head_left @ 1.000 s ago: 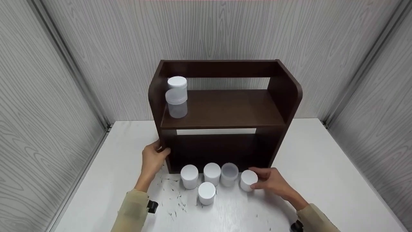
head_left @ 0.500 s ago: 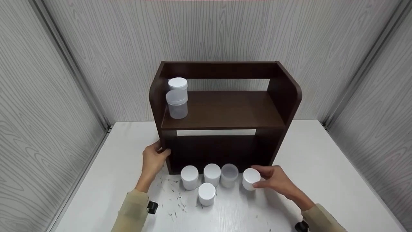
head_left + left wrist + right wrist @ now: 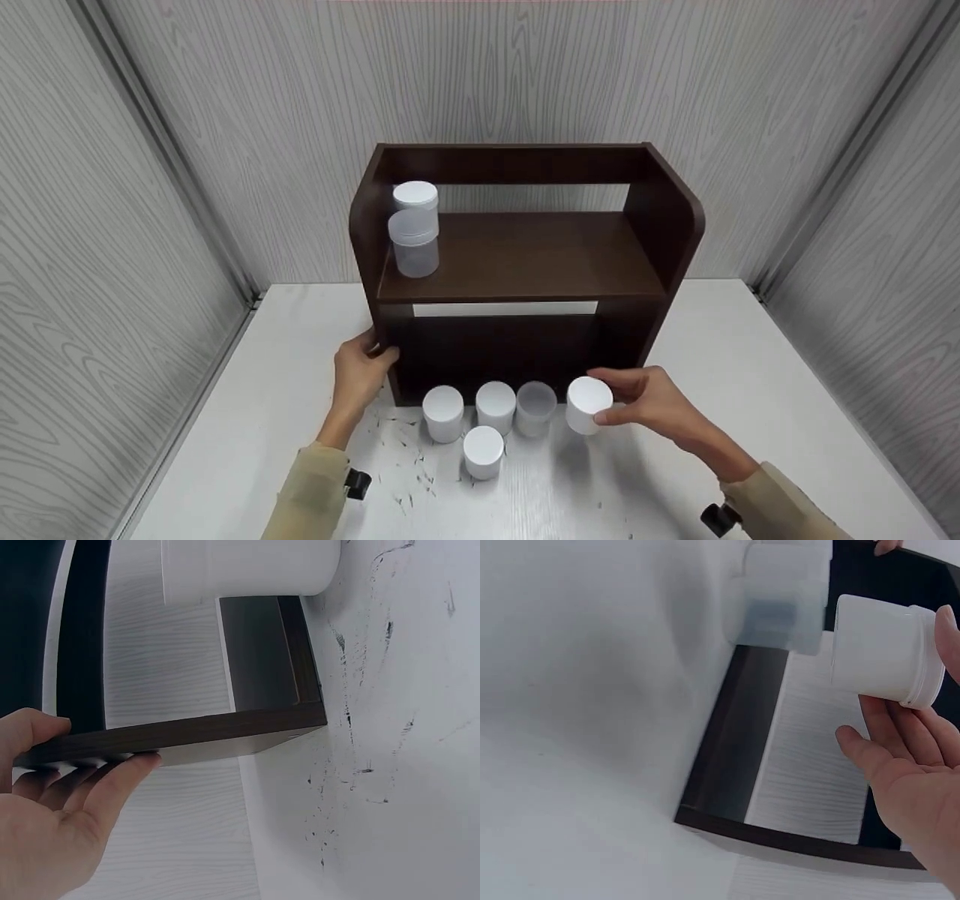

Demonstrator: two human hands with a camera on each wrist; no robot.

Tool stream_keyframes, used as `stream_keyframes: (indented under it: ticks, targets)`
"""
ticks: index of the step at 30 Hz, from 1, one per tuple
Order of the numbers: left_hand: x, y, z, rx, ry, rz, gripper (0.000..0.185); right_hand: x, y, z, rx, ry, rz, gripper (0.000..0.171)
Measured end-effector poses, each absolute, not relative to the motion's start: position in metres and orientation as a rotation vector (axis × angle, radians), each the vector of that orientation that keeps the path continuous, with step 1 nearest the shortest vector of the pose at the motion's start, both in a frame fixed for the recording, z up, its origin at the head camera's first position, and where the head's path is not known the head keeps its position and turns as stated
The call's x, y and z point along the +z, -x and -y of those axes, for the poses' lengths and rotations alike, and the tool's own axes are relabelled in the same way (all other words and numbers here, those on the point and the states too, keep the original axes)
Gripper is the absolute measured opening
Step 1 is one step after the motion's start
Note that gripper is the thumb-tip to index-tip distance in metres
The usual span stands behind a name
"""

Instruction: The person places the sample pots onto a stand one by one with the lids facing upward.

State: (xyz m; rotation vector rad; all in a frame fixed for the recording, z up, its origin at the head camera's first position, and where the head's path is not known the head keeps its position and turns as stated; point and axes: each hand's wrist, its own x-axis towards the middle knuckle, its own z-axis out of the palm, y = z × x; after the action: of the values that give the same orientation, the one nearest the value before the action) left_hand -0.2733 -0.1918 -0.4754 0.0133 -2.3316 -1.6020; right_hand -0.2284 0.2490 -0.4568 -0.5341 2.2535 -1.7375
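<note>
My left hand (image 3: 361, 373) grips the left side panel of the dark brown shelf (image 3: 521, 255), thumb on the inner face and fingers behind, as the left wrist view also shows. My right hand (image 3: 652, 405) holds a white lidded jar (image 3: 589, 405) between thumb and fingers, raised off the table in front of the shelf's right end. In the right wrist view the same jar (image 3: 881, 649) lies sideways across the picture, its lid end by the thumb. Left of it stands a translucent jar (image 3: 535, 409), then white jars (image 3: 495, 407), (image 3: 443, 413) and a nearer white jar (image 3: 483, 452).
On the upper shelf's left end stand a white-lidded jar (image 3: 416, 196) and, before it, a translucent jar (image 3: 415, 251). Dark scuff marks (image 3: 405, 465) streak the white table (image 3: 750, 420). Wood-grained panels (image 3: 517, 75) enclose the back and sides.
My right hand has lifted the white jar off the table, moving it up and slightly right. My left hand keeps its grip on the shelf's side panel.
</note>
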Motion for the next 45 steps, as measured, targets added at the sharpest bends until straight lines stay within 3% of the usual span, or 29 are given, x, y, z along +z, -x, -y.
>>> stream_keyframes:
  ticks: [18, 45]
  targets:
    - [-0.476, 0.273, 0.190, -1.639, -0.035, 2.316, 0.053, -0.370, 0.230, -0.224, -1.760, 0.587, -2.239, 0.073]
    - [-0.476, 0.275, 0.190, -1.607, -0.037, 2.329, 0.054, -0.295, 0.270, -0.169, -1.849, 0.671, -2.300, 0.066]
